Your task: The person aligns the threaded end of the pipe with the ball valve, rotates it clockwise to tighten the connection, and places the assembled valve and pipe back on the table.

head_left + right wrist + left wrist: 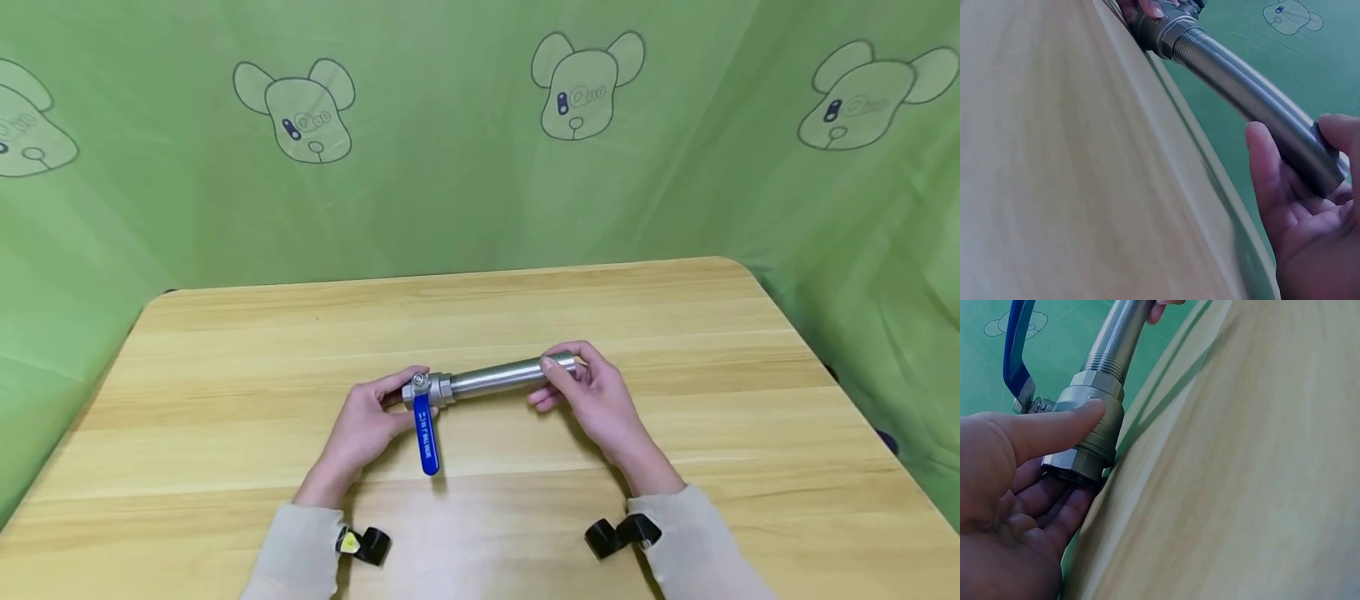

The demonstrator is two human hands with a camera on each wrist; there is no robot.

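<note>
A steel ball valve [441, 388] with a blue lever handle [425, 433] is joined to a long steel pipe [495, 379]. My left hand [367, 421] grips the valve body, its thumb [1079, 425] lying across the metal in the left wrist view. Threads [1105, 365] of the pipe show just where it enters the valve. At the other end, my right hand [592, 400] holds the pipe between thumb and fingers; the right wrist view shows its fingers [1266, 162] under the pipe end. The lever points toward me.
The pieces are held above a light wooden table [262, 358]. A green curtain [450, 183] with bear-head drawings hangs behind and beside it. Black wrist devices [372, 546] sit at both sleeves.
</note>
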